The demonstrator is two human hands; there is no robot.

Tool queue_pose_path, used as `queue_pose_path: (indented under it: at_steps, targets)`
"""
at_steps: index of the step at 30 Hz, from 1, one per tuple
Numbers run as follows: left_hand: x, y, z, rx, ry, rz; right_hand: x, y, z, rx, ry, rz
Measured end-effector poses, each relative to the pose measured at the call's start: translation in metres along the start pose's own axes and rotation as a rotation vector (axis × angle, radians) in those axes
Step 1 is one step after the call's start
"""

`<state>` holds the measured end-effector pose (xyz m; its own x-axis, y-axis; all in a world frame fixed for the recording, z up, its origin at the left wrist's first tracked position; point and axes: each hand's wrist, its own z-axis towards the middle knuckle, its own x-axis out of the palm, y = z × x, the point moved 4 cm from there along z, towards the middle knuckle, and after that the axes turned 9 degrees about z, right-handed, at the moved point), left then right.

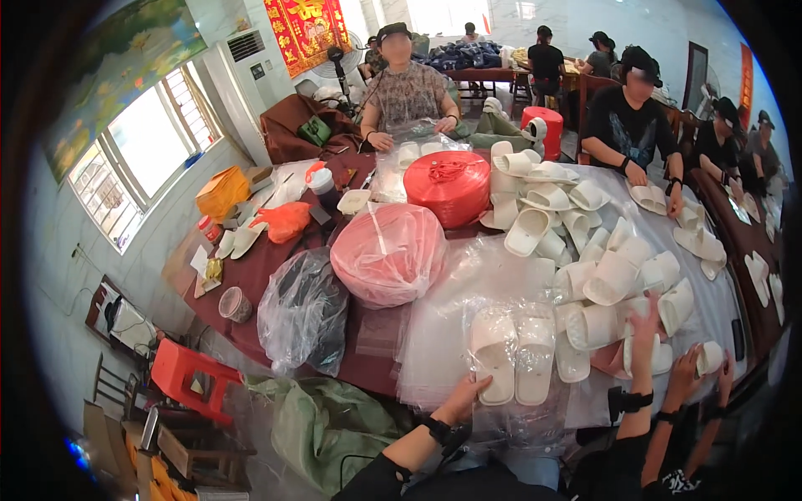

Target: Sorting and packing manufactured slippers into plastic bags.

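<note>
A pair of white slippers (494,355) lies side by side, toes away from me, on clear plastic in front of me; shiny film shows around them. My left hand (462,398) grips the heel edge of the left slipper, the thumb on top and the other fingers mostly hidden. My right hand (642,321) reaches forward into a heap of loose white slippers (614,280). Its fingers are among the slippers, and their grip is partly hidden. A stack of clear plastic bags (439,321) lies to the left of the pair.
A co-worker's hands (685,376) hold a slipper close at my right. Other people sit across the brown-red table (242,271). A red twine roll (447,188), a bagged pink roll (388,255) and a dark bagged bundle (302,309) stand left. A red stool (188,376) is below.
</note>
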<state>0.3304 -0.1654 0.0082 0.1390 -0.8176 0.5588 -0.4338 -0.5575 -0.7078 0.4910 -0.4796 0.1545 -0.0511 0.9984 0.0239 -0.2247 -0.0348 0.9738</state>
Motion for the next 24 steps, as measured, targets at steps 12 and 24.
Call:
queue_pose_path:
  at_steps: [12, 24]
  targets:
    - [0.002, 0.006, -0.004, 0.015, -0.031, 0.015, -0.064, -0.065, -0.020, 0.167, -0.274, 0.238]
    - [-0.002, -0.008, 0.001, 0.096, -0.036, 0.030, 0.041, -0.015, -0.108, 0.506, 0.591, 0.135]
